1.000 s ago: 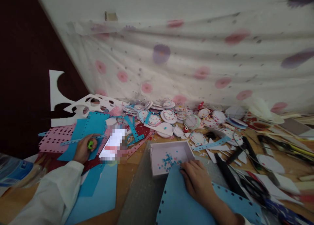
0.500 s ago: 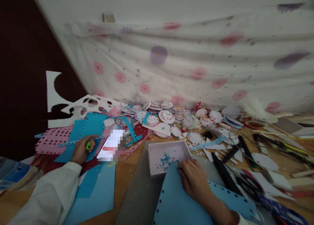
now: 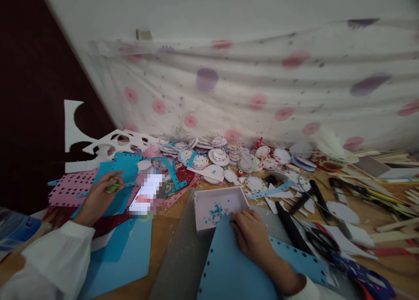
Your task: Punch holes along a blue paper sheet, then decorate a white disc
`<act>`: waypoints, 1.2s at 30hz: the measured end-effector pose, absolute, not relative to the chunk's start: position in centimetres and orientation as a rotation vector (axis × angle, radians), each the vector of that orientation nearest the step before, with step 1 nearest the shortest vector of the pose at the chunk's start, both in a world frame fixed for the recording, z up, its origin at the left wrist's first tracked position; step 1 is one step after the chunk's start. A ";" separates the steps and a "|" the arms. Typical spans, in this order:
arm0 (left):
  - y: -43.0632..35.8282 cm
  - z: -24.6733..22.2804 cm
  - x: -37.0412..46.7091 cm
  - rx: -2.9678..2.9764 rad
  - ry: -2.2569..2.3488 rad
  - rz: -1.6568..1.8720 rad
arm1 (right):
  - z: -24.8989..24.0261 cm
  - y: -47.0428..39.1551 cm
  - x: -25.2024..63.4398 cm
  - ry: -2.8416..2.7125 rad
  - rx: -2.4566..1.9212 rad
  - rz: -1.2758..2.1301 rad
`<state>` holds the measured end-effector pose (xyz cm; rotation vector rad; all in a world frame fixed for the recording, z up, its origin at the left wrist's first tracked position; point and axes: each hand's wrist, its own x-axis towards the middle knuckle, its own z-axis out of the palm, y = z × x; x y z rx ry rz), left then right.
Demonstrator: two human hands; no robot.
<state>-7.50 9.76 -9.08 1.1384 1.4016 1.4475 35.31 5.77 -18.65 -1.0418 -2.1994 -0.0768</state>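
My left hand (image 3: 102, 196) is raised over the sheets at the left, its fingers closed around a small green paper punch (image 3: 113, 186). My right hand (image 3: 252, 232) has its fingers curled onto the top corner of a light blue paper sheet (image 3: 229, 265) with small holes punched along its edges. That corner meets the near side of a white box (image 3: 200, 223). Inside the box lie tiny blue and pink paper bits (image 3: 216, 212). Under my left forearm are more blue sheets (image 3: 131, 256).
A lit phone (image 3: 147, 193), partly blurred out, lies between my hands. Stacked white paper discs (image 3: 218, 156) line the back by the flowered curtain (image 3: 229, 81). At right are scissors (image 3: 322, 243), a blue device (image 3: 363, 274) and wooden sticks (image 3: 396, 225). A plastic bottle (image 3: 19, 230) is far left.
My left hand has lifted and shifted slightly left with the punch, off the blue strip it was beside. My right hand keeps its hold on the sheet. The view has turned slightly.
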 end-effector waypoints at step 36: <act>10.3 -9.3 10.3 1.560 0.972 0.717 | -13.1 8.3 35.9 -2.098 -1.141 0.798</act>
